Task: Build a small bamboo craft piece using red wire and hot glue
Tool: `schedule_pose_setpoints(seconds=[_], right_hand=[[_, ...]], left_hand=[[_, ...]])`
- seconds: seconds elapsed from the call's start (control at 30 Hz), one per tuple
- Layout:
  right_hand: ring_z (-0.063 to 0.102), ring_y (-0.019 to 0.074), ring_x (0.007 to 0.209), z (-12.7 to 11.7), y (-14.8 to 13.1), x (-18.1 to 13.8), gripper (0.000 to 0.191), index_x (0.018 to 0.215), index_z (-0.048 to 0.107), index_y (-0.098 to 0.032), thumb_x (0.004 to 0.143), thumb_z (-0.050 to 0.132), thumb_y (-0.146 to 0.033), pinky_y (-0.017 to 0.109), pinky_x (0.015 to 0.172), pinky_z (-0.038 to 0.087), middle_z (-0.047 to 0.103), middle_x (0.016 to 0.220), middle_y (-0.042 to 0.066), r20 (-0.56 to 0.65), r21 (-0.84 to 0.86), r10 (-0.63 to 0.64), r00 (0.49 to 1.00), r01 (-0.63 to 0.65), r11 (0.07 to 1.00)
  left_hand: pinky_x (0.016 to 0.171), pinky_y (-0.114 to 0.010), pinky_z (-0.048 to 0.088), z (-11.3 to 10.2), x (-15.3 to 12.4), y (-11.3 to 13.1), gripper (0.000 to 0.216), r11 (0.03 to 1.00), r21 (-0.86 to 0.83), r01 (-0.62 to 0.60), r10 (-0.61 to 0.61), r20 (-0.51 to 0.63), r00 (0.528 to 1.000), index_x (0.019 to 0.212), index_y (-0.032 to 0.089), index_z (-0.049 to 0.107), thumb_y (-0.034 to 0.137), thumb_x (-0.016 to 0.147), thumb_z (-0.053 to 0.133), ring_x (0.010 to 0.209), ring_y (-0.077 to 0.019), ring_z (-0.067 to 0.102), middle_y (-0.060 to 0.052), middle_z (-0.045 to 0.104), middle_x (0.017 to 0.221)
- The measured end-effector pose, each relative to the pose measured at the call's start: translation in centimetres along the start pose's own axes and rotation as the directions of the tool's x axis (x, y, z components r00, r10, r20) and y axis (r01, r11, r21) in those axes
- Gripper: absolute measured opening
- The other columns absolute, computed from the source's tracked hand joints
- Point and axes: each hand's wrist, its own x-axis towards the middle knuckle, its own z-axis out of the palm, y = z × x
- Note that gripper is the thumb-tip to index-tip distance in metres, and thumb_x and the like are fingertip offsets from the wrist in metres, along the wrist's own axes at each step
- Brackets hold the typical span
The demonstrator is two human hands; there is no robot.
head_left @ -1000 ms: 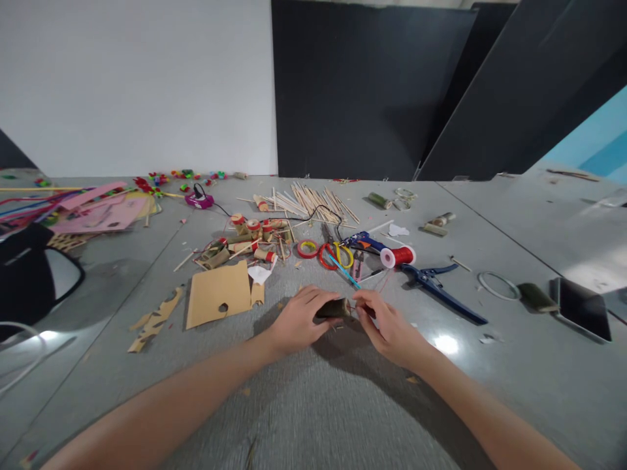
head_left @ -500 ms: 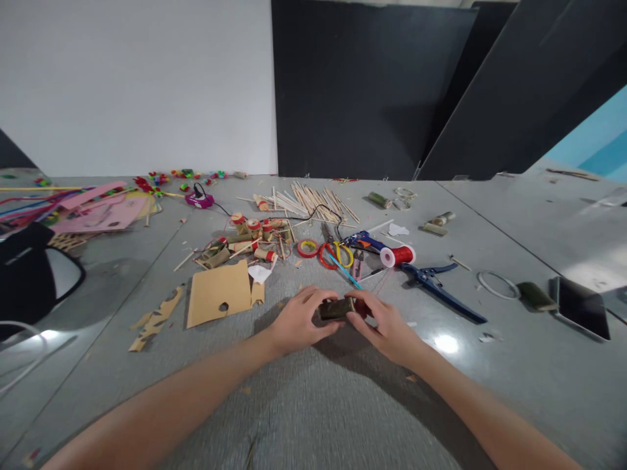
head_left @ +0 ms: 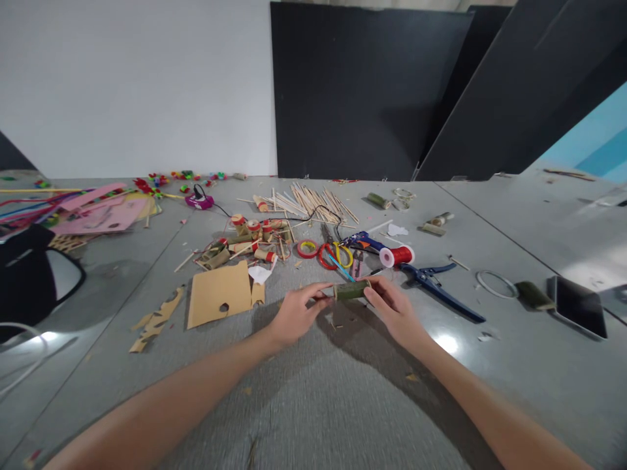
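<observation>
While two hands meet mid-table, a tube lies level btwn them

Nearest, over the grey table (head_left: pixel 318 405), bare forearms reach in from both lower corners. L hand (head_left: pixel 296 314) has thumb & fingertips at the tube's left end; can't tell if they grip it or just hover. R hand (head_left: pixel 398 313) is clamped on the other end, thumb in front, fingers behind. Green bamboo tube (head_left: pixel 351 290) sits centre, appar. just off the table; long axis runs L–R across the view, right end a touch higher, cut left end facing L hand. Prob. held by its ends so the middle stays visible & it can be turned.

Just beyond: card (head_left: pixel 215 287) w/ a hole, left; cutter (head_left: pixel 443 297), right; red spool (head_left: pixel 402 255) & glue gun (head_left: pixel 369 241), prob. kept within easy reach. Farther: sticks (head_left: pixel 316 205) fanned in a loose pile, prob. out of the way. Farthest: black board (head_left: pixel 362 91), upright.
</observation>
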Motion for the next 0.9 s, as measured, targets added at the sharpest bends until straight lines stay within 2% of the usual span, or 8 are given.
schedule_pose_setpoints(seconds=[0.2, 0.37, 0.5, 0.6, 0.7, 0.77, 0.83, 0.9], right_hand=[[0.059, 0.0185, 0.081, 0.0, 0.3, 0.2, 0.03, 0.11, 0.06, -0.02, 0.1, 0.05, -0.047, 0.029, 0.07, 0.048, 0.064, 0.095, 0.004, -0.004, 0.018, 0.002, 1.0, -0.002, 1.0], [0.056, 0.0192, 0.08, -0.1, 0.7, 0.1, 0.032, 0.118, 0.058, -0.022, 0.1, 0.049, -0.047, 0.031, 0.07, 0.046, 0.061, 0.09, 0.002, 0.062, -0.052, -0.001, 0.998, 0.005, 0.999], [0.058, 0.0193, 0.079, 0.0, 0.8, 0.0, 0.033, 0.123, 0.055, -0.022, 0.102, 0.045, -0.045, 0.032, 0.071, 0.047, 0.061, 0.088, 0.001, 0.124, -0.078, -0.01, 0.992, 0.02, 0.997], [0.061, 0.0203, 0.083, 0.4, 0.6, -0.1, 0.032, 0.127, 0.052, -0.022, 0.102, 0.045, -0.042, 0.033, 0.076, 0.05, 0.065, 0.094, 0.003, 0.176, -0.122, -0.025, 0.984, 0.047, 0.991], [0.064, 0.0217, 0.094, 0.9, 0.4, -0.2, 0.031, 0.131, 0.051, -0.024, 0.102, 0.048, -0.036, 0.037, 0.085, 0.051, 0.067, 0.106, 0.006, 0.231, -0.203, -0.082, 0.97, 0.131, 0.971], [0.062, 0.0239, 0.105, 1.2, 0.4, -0.1, 0.031, 0.131, 0.052, -0.024, 0.101, 0.05, -0.032, 0.041, 0.094, 0.049, 0.066, 0.115, 0.008, 0.257, -0.266, -0.168, 0.952, 0.237, 0.934], [0.057, 0.0273, 0.115, 1.5, 0.5, -0.1, 0.029, 0.128, 0.055, -0.024, 0.099, 0.054, -0.029, 0.045, 0.099, 0.045, 0.063, 0.124, 0.011, 0.27, -0.362, -0.248, 0.93, 0.337, 0.869], [0.054, 0.0304, 0.118, 1.7, 0.5, -0.2, 0.028, 0.125, 0.059, -0.024, 0.096, 0.059, -0.027, 0.049, 0.099, 0.042, 0.061, 0.128, 0.011, 0.269, -0.479, -0.277, 0.922, 0.378, 0.792]], left_hand=[[0.081, -0.03, 0.056, 0.1, 0.2, -0.3, 0.021, 0.995, -0.079, 0.057, -0.06, -0.034, 0.998, 0.101, 0.023, 0.073, 0.039, 0.094, 0.061, 0.083, -0.0195, 0.074, -0.002, 0.079, 0.091], [0.069, -0.026, 0.052, -0.1, 0.1, 0.2, 0.031, 0.988, -0.111, 0.106, -0.111, -0.033, 0.993, 0.09, 0.021, 0.069, 0.046, 0.097, 0.052, 0.072, -0.0169, 0.069, -0.001, 0.073, 0.079], [0.073, -0.025, 0.048, -0.5, 0.2, 0.5, 0.034, 0.994, -0.09, 0.059, -0.071, -0.134, 0.988, 0.088, 0.018, 0.063, 0.046, 0.099, 0.048, 0.077, -0.0159, 0.063, -0.002, 0.068, 0.081], [0.079, -0.027, 0.047, -0.7, 0.5, 0.5, 0.032, 0.988, -0.15, -0.022, -0.006, -0.184, 0.983, 0.088, 0.017, 0.062, 0.044, 0.1, 0.049, 0.084, -0.0165, 0.061, -0.004, 0.065, 0.088], [0.088, -0.029, 0.046, -0.7, 0.6, 0.5, 0.03, 0.969, -0.229, -0.093, 0.042, -0.217, 0.975, 0.086, 0.017, 0.061, 0.043, 0.1, 0.051, 0.096, -0.0185, 0.061, -0.008, 0.065, 0.1], [0.092, -0.03, 0.045, -0.7, 0.6, 0.6, 0.031, 0.954, -0.282, -0.101, 0.044, -0.202, 0.978, 0.084, 0.018, 0.06, 0.043, 0.099, 0.051, 0.102, -0.02, 0.061, -0.01, 0.066, 0.105], [0.091, -0.03, 0.045, -0.7, 0.4, 0.8, 0.033, 0.941, -0.329, -0.078, 0.024, -0.164, 0.986, 0.083, 0.018, 0.06, 0.045, 0.099, 0.052, 0.101, -0.0203, 0.062, -0.01, 0.069, 0.107], [0.085, -0.029, 0.047, -0.7, 0.2, 0.9, 0.033, 0.933, -0.358, -0.04, -0.005, -0.122, 0.992, 0.086, 0.017, 0.062, 0.046, 0.098, 0.052, 0.093, -0.0189, 0.063, -0.01, 0.07, 0.107]])
